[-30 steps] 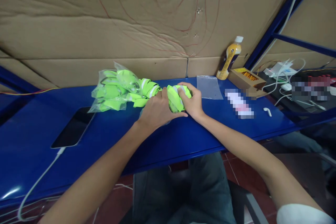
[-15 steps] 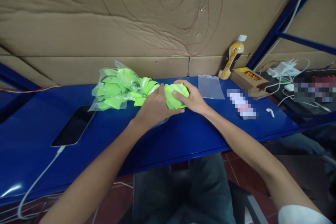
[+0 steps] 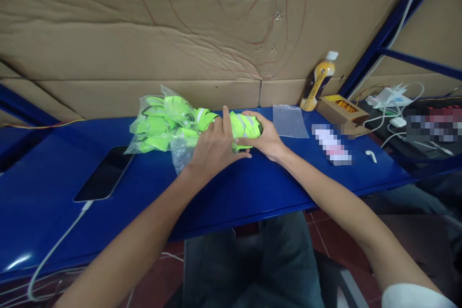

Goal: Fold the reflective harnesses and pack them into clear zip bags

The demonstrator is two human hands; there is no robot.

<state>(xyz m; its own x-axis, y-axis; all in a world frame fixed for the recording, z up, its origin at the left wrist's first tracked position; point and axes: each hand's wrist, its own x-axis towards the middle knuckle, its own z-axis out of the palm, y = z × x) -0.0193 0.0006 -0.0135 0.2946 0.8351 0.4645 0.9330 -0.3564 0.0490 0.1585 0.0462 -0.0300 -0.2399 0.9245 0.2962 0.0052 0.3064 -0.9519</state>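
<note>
A bright green bundle [image 3: 245, 127] with pale bands is held between two hands over the table, near its back edge. The left hand [image 3: 216, 147] curves around its left side, one finger raised; the right hand [image 3: 267, 138] grips its right end, thumb along the near side. I can't tell whether the bundle touches the table.

Crumpled clear plastic [image 3: 181, 151] lies beside the left hand. Further left, a clear bag [image 3: 155, 122] holds more green pieces, and a loose banded green piece [image 3: 205, 118] sits against it. To the right lies a flat clear pouch [image 3: 290, 121]; beyond, an open carton [image 3: 344, 113] holds orange items, next to a yellow bottle [image 3: 318, 82].

Half a second ago that finger lay lower, the right thumb was across the bundle's top, and less of the crumpled plastic showed.

On the blue table [image 3: 245, 192] are a plugged-in phone [image 3: 104, 173] and a white earbud [image 3: 370, 156]. Behind stands a cardboard wall [image 3: 126, 48] with red curves.
</note>
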